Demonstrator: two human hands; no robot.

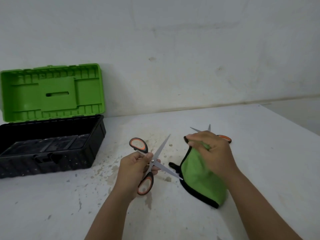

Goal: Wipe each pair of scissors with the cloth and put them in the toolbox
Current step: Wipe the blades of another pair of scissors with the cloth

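Orange-and-black handles mark the scissors (pixel 152 161) that are held in the head view by the left hand (pixel 134 168), whose fingers are closed around the pivot region. The blades are spread wide apart: one points up and away from the hand, the other slants down to the right, its tip reaching the edge of the cloth (pixel 202 177). The green cloth, edged in black, is bunched at its top in the closed right hand (pixel 212 152) and hangs down from it, its lower part resting on the table (pixel 173 222). The two hands are kept apart, side by side. Just beyond the right hand, a second pair of scissors (pixel 225 138) is seen lying on the table, largely hidden; only its blade tips and part of an orange handle are shown. Well to the left of the left hand, the toolbox (pixel 52 149) is stood open, its green lid (pixel 52 92) raised upright against the wall behind. The white table surface is stained and speckled around both hands.
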